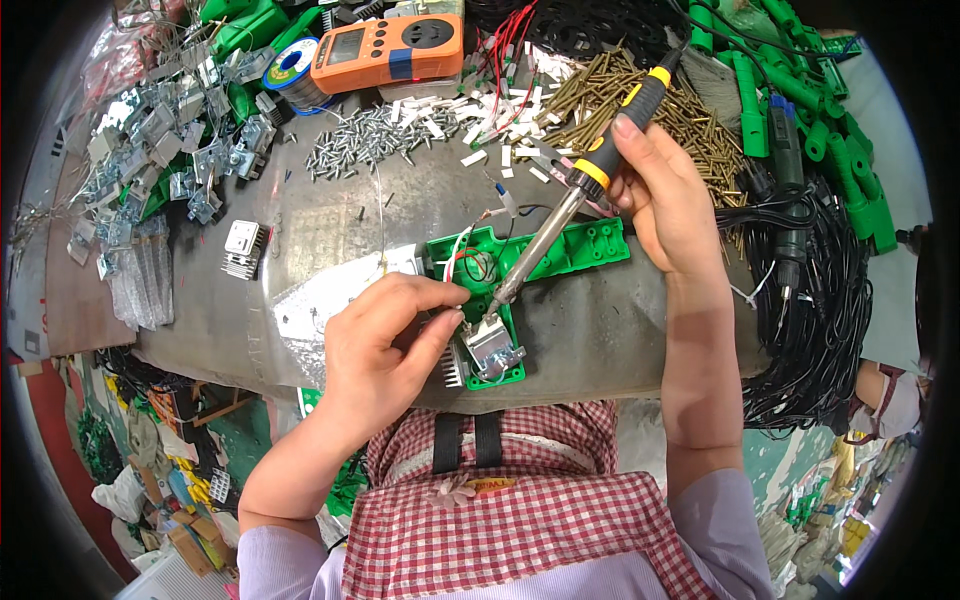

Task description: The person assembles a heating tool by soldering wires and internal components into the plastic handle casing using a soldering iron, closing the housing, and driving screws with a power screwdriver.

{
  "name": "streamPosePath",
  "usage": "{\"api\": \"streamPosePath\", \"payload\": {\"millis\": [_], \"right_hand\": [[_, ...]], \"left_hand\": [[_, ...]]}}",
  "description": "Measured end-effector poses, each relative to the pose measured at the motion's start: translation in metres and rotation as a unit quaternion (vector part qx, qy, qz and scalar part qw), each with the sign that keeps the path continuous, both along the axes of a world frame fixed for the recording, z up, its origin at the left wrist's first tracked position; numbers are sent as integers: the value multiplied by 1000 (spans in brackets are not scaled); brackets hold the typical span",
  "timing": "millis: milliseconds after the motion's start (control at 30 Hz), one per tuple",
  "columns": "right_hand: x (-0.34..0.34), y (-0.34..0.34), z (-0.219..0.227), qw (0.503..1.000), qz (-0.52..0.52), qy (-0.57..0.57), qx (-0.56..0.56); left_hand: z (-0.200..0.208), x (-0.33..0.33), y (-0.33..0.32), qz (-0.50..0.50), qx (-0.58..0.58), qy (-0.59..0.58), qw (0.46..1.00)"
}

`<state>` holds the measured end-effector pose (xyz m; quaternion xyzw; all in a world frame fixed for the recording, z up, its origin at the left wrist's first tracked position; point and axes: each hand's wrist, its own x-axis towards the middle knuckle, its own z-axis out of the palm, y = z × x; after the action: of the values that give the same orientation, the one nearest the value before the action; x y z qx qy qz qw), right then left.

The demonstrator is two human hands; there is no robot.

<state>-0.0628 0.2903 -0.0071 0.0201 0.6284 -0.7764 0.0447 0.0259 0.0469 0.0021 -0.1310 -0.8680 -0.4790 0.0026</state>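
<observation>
My right hand (665,195) grips a soldering iron (545,240) with a black and yellow handle. Its metal tip slants down to a metal switch part (493,350), apparently touching its upper edge. That part sits in the lower leg of a green plastic housing half (575,250), with a finned heat sink (451,365) beside it. Thumb and forefinger of my left hand (385,335) are pinched at the housing's left side, on a thin wire (455,250) that rises from them. The wire's end is hidden by the fingertips.
Behind the housing lie silver screws (380,138), white pieces (480,115), brass-coloured screws (690,140) and an orange multimeter (390,52) beside a solder spool (297,75). Metal switch parts (150,150) pile up at left. Black cables (815,300) and a dark electric tool (790,190) crowd the right.
</observation>
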Motion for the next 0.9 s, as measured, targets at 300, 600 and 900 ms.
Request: {"api": "streamPosePath", "payload": {"millis": [300,600,900], "right_hand": [[1,0,1,1000,8,1,0],[1,0,2,1000,9,6,2],[0,2,1,1000,14,15,3]], "left_hand": [[0,1,0,-1,-6,10,1000],[-4,-1,-1,-15,-31,78,996],[-16,7,0,44,31,-1,999]]}}
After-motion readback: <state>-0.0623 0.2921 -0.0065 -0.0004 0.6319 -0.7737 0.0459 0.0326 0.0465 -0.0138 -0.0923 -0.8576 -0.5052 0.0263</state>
